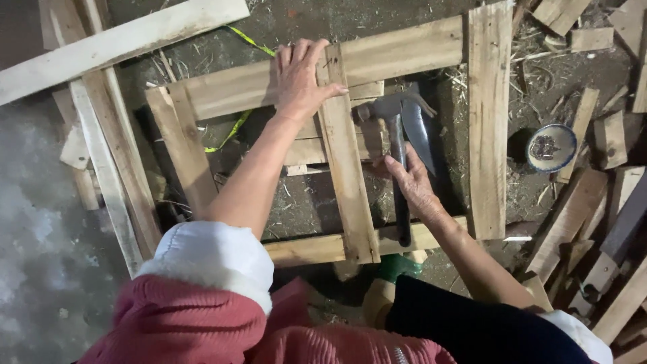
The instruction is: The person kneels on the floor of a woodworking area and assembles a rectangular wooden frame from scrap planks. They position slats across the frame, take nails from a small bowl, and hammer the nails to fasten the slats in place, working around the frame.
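A rough wooden frame (350, 195) of nailed slats lies on the dirt floor in front of me. My left hand (300, 77) rests flat on its far crosspiece, where an upright slat meets it. My right hand (410, 180) lies on the dark handle of a claw hammer (399, 141), fingers draped over it. The hammer's head rests inside the frame beside a short plank, with a dark blade-like tool (419, 131) next to it.
A small bowl (550, 147) holding nails sits on the ground to the right. Scrap wood pieces (593, 202) are piled at the right. Long boards (108, 148) lie at the left, and a yellow strap (236, 125) runs under the frame.
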